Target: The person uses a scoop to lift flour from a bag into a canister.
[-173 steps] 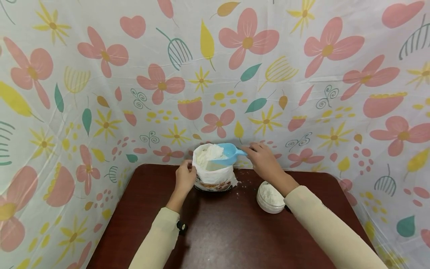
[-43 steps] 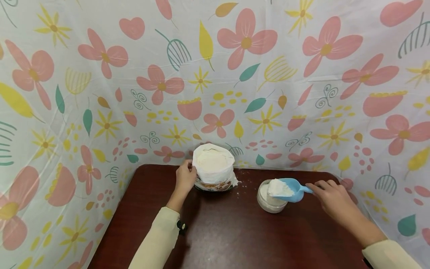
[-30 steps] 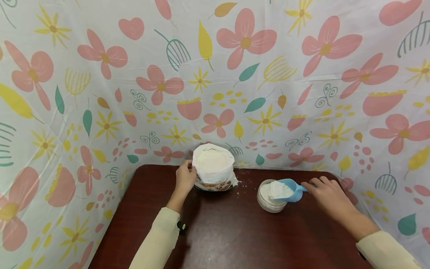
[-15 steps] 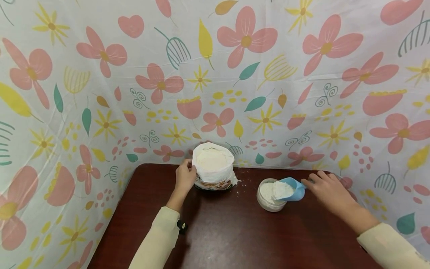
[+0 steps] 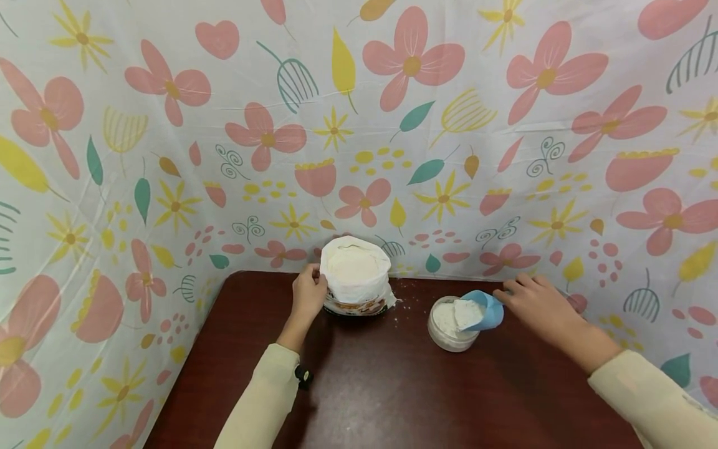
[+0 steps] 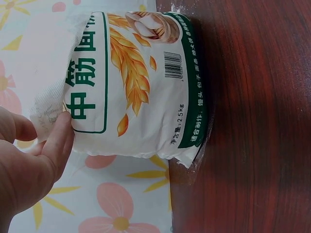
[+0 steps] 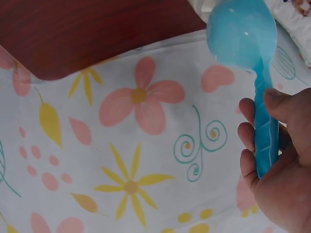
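My left hand (image 5: pixel 308 293) pinches the left edge of an opened white flour bag (image 5: pixel 359 284). Up close in the left wrist view, thumb and fingers sit at the turned-down rim, beside the green lettering and wheat print on the flour bag (image 6: pixel 141 82). A blue scoop (image 5: pixel 491 310) is held by its ribbed handle in my right hand (image 5: pixel 538 307). It tips left over a small clear bowl (image 5: pixel 453 343), and white flour (image 5: pixel 467 313) lies at its mouth, over the flour inside the bowl. In the right wrist view the fingers wrap the handle and the scoop (image 7: pixel 243 34) shows its rounded underside.
Everything stands on a dark red-brown table (image 5: pixel 370 386) with rounded corners. Behind it hangs a flower-printed cloth (image 5: pixel 359 125), close to the bag. Spilled flour specks (image 5: pixel 405 304) dot the table between bag and bowl.
The scoop has left the bag with flour and moved right to the bowl. Since then it has tilted steeper, its handle end rising with my right hand. My left hand has stayed at the bag.
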`<action>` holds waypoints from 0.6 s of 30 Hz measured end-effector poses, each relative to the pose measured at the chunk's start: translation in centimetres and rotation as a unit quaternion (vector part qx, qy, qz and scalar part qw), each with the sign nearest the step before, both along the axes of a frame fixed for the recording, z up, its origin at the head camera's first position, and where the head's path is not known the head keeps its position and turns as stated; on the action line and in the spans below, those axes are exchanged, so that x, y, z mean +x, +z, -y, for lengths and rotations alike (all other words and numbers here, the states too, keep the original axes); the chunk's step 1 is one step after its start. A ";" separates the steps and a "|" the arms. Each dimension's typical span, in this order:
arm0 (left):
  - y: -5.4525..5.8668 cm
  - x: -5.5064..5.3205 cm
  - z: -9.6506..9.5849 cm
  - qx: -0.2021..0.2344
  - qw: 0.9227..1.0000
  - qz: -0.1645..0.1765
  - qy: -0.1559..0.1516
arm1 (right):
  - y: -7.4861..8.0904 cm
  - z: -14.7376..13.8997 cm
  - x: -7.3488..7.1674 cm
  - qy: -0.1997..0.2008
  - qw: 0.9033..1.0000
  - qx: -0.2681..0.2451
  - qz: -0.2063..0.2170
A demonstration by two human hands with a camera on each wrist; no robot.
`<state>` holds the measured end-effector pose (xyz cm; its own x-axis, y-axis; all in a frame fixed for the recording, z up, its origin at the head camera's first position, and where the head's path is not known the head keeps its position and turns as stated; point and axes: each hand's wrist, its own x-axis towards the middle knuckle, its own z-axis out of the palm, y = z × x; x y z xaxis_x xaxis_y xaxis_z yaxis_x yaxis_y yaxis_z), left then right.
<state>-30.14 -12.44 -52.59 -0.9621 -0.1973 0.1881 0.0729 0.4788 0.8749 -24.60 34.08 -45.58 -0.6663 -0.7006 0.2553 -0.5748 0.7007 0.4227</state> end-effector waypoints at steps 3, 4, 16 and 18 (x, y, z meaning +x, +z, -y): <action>0.0 0.0 0.0 0.002 1.000 0.001 0.000 | 0.3 0.3 -0.3 0.003 1.000 0.006 -0.003; 0.0 0.0 0.0 0.002 1.000 0.001 0.000 | 0.3 0.3 -0.4 0.004 1.000 0.009 -0.003; -0.1 0.0 0.0 0.000 1.000 0.002 -0.001 | 1.4 0.7 -1.0 0.031 0.999 0.025 -0.021; 0.0 0.0 0.0 0.001 1.000 0.004 -0.002 | 1.7 0.7 -1.0 0.031 0.999 0.035 -0.024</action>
